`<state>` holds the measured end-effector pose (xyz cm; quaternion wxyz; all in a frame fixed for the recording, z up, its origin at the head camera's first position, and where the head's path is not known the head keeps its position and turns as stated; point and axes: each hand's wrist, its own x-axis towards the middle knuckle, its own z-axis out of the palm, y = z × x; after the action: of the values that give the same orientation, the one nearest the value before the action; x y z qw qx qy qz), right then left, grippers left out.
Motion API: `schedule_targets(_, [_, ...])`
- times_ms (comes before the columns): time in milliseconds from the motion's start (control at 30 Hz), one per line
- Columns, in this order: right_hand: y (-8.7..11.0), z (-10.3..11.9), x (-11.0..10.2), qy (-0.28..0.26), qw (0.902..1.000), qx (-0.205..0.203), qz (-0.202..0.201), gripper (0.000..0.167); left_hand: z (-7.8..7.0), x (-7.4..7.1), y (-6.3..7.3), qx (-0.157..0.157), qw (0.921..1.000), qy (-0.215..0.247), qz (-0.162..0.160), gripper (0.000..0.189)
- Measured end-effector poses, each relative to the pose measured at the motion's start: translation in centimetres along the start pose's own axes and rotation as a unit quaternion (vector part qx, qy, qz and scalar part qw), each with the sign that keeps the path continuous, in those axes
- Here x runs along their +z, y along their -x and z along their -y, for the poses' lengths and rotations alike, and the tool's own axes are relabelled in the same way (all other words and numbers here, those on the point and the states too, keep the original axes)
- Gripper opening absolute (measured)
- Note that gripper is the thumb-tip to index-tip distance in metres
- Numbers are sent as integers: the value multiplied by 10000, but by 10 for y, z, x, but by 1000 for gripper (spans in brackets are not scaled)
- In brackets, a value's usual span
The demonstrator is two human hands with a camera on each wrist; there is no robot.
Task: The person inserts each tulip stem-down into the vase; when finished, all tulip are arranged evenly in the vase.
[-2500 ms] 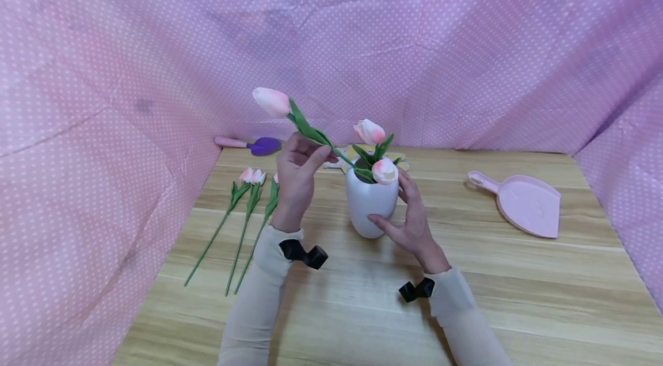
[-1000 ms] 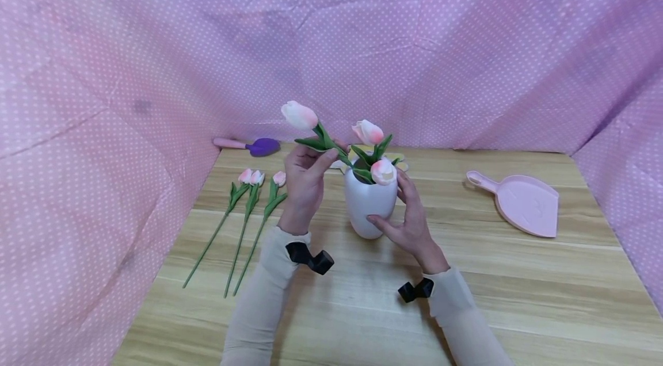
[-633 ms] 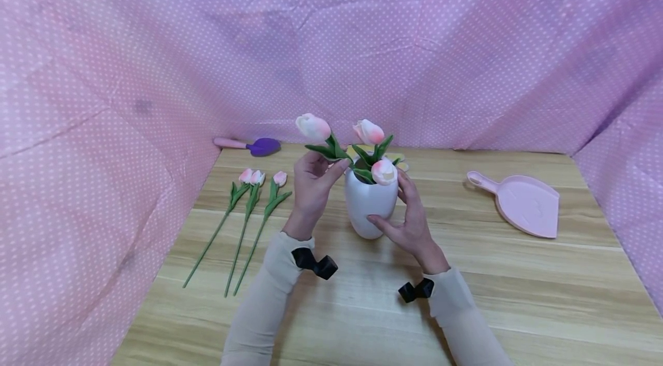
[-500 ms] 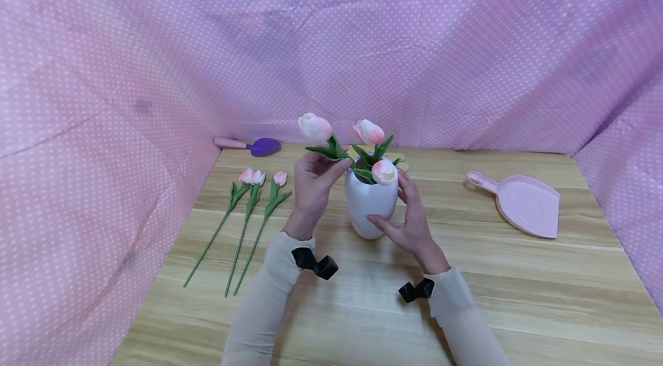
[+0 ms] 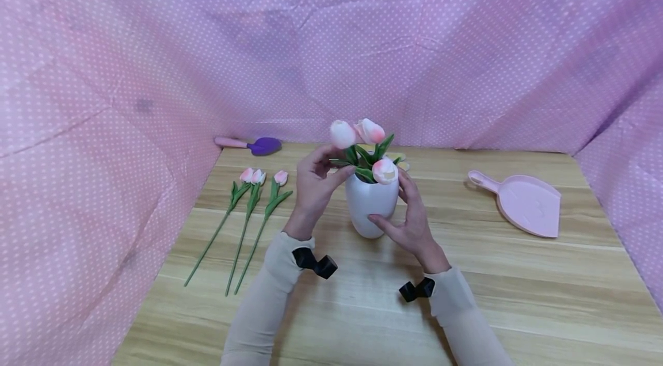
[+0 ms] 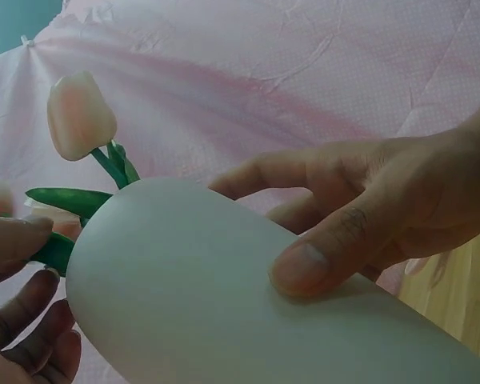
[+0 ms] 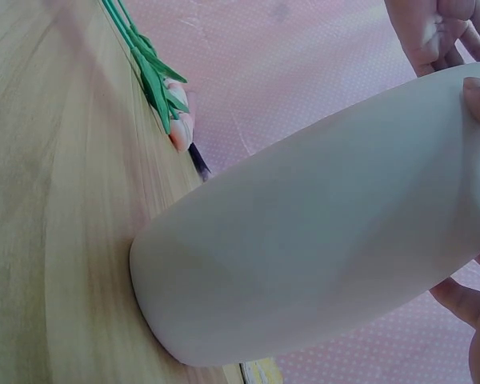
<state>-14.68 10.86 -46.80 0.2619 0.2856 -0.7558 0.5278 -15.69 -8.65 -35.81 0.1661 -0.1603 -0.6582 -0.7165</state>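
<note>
A white vase (image 5: 370, 205) stands upright on the wooden table. My right hand (image 5: 413, 227) holds it from the right, thumb across the front and fingers round the far side. At the vase's left rim, my left hand (image 5: 313, 185) pinches a pale pink tulip (image 5: 343, 134) low among its green leaves; the rest of its stem is hidden in the vase. Two other tulips share the vase: one bloom (image 5: 370, 131) stands at the back, another bloom (image 5: 385, 171) leans over the front rim. In the left wrist view, a green leaf (image 6: 54, 253) shows between left thumb and fingers.
Three tulips (image 5: 254, 210) lie side by side on the table (image 5: 362, 308) at left. Behind them is a toy trowel (image 5: 264, 146) with a purple blade. A pink dustpan (image 5: 528, 205) lies at right. Something yellow and white (image 5: 397, 159) sits behind the vase. Pink dotted cloth hangs around.
The left hand has brought its tulip right and down to the vase, turning it from a slant to nearly upright beside the back bloom. The right hand and vase have stayed put.
</note>
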Motion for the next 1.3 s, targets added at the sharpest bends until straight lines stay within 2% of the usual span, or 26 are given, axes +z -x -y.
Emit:
schedule_targets(167, [0, -1, 0, -53, 10000, -63, -36, 92, 1, -6, 1, 135, 9998, 86, 91, 34])
schedule_targets(333, [0, -1, 1, -50, 10000, -41, -15, 92, -3, -23, 1, 404, 9967, 667, -237, 32])
schedule_targets(400, [-1, -1, 1, -82, 10000, -45, -12, 92, -6, -35, -1, 625, 9929, 921, -418, 34])
schedule_targets(533, [-1, -2, 2, -85, 9999, -103, -66, 92, -10, -69, -5, 957, 9853, 1207, -740, 24])
schedule_targets(667, [0, -2, 3, -21, 9999, -117, -91, 92, -8, -102, -4, 947, 9808, 1349, -1041, 20])
schedule_targets(767, [1, -2, 2, 56, 9999, -84, -93, 92, -4, -120, 0, 793, 9809, 1306, -1204, 21])
schedule_targets(833, [1, -1, 2, 127, 9998, -74, -112, 92, -1, -129, 3, 542, 9823, 1232, -1301, 22])
schedule_targets(967, [2, -1, 1, 195, 9997, -75, -116, 92, 8, -144, 12, -389, 9832, 977, -1495, 22])
schedule_targets(1100, [2, -1, 1, 208, 9997, -55, -87, 92, 18, -158, 21, -1438, 9782, 193, -1486, 22])
schedule_targets(1200, [2, -1, 1, 189, 9998, -45, -76, 92, 26, -168, 26, -2141, 9676, -609, -1192, 25])
schedule_targets(1300, [2, -1, 1, 191, 9998, -45, -66, 92, 34, -180, 31, -2769, 9490, -1366, -640, 36])
